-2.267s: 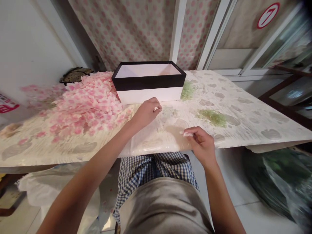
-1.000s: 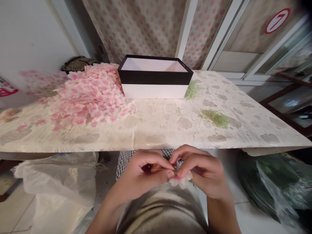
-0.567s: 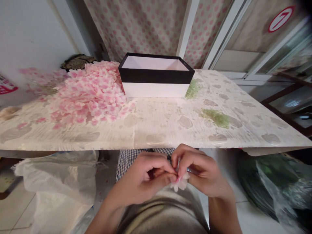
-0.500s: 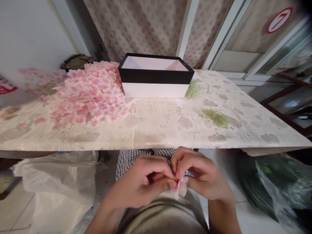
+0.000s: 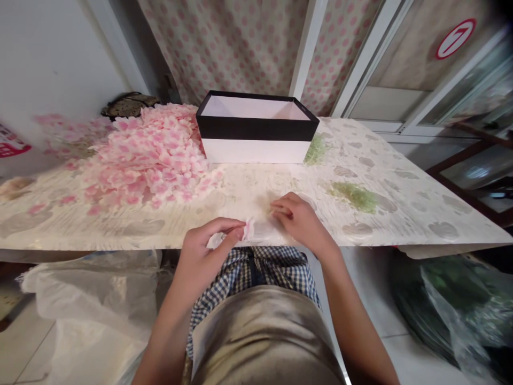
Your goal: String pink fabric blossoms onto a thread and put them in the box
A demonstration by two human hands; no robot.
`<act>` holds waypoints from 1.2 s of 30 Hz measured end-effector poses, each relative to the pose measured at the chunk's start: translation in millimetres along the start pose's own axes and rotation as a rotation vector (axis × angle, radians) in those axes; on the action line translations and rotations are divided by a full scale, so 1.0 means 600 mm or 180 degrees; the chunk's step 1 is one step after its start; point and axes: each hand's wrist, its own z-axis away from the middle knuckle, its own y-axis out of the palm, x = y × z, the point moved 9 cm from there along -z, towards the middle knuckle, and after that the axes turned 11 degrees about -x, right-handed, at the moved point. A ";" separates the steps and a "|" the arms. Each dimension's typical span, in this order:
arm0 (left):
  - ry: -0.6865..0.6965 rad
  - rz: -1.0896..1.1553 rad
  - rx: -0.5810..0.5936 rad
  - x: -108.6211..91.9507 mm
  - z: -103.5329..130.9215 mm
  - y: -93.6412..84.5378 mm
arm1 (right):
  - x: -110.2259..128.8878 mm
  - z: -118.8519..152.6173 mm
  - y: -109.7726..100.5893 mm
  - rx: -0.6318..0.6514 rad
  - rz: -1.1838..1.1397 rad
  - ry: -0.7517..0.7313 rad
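Note:
My left hand is above the table's near edge, thumb and forefinger pinched on a small pink-and-white artificial flower. To its right, my right hand is low over the tabletop, apart from the flower. Its fingertips are pressed together, and whatever may be between them is too small to make out. A large heap of pink artificial flowers lies on the left of the table. Fine green stems form a small pile to the right of my right hand.
A black-and-white open box stands at the back of the patterned tablecloth, with more green stems beside it. Below the table are a white sack on the left and a dark green plastic-wrapped bundle on the right.
Both hands have risen from my lap to the table's near edge and moved apart. The flower has come up with my left hand; my right hand has let go of it.

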 end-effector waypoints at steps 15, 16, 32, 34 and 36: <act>0.0990 -0.1180 -0.0471 0.006 -0.071 0.077 | -0.020 0.010 -0.012 -0.0303 -0.0026 0.0091; 0.0967 -0.1284 -0.0530 0.009 -0.070 0.068 | -0.023 0.010 -0.013 -0.0326 -0.0065 0.0104; 0.0631 -0.2506 -0.0376 0.063 -0.166 -0.047 | -0.045 0.014 -0.030 -0.0518 -0.1323 0.0592; 0.0611 -0.2412 -0.0418 0.073 -0.168 -0.044 | -0.048 0.016 -0.026 -0.0473 -0.1598 0.0760; 0.0577 -0.2292 -0.0520 0.081 -0.169 -0.049 | -0.049 0.016 -0.023 -0.0464 -0.1772 0.0875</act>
